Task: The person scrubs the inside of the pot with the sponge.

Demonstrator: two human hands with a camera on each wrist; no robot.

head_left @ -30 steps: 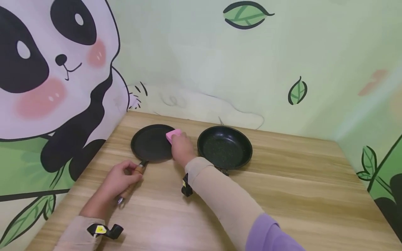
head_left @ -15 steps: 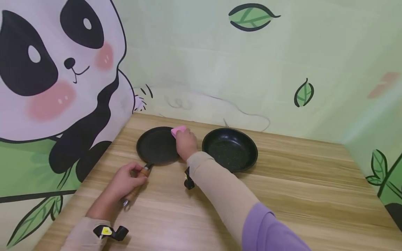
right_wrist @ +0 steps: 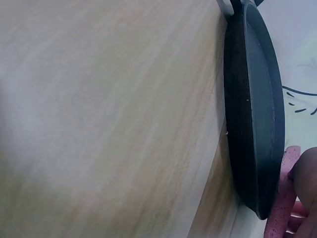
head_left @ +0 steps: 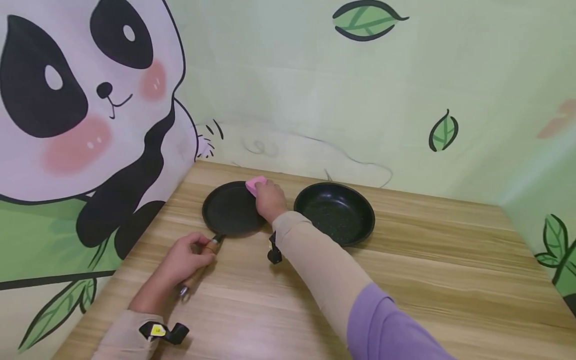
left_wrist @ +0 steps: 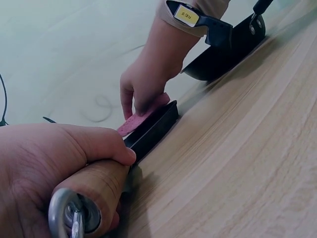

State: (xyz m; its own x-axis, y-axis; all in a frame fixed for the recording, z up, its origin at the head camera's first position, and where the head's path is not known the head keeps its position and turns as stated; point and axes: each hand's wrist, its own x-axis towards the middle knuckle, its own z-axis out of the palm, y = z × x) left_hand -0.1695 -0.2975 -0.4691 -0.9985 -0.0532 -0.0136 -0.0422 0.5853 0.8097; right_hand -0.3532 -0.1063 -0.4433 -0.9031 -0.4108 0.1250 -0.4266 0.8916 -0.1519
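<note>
Walls: pale green backdrop w/ cartoon panda [head_left: 76,100] on left panel and painted leaves [head_left: 366,20] on far panel; they close in the far and left sides.
Table: light wood-grain tabletop [head_left: 427,280], fills near half of head view; both pans sit on it twd the far-left corner.
Deep pan: round black speckled frying pan [head_left: 335,212], right of the flat pan, just beside it, rims not touching as far as I can see; its handle is hidden behind the R forearm.
Flat pan: round shallow black griddle pan w/ wooden handle [head_left: 231,210], flat on table, handle pointing near-left; low rim seen edge-on in R wrist view [right_wrist: 255,114].
R hand: right hand [head_left: 270,200] on far-right rim of flat pan, fingers bent down onto the sponge, pressing it to the pan; beige sleeve, purple cuff nearer.
L hand: left hand [head_left: 184,260] near-left of flat pan, fingers and thumb wrapped round the wooden handle [left_wrist: 91,191]; metal hanging ring at handle end pokes out [left_wrist: 69,218].
Sponge: small pink sponge block [head_left: 255,184], at far-right edge of flat pan under R fingertips; L wrist view shows it lying over the rim [left_wrist: 143,115].
</note>
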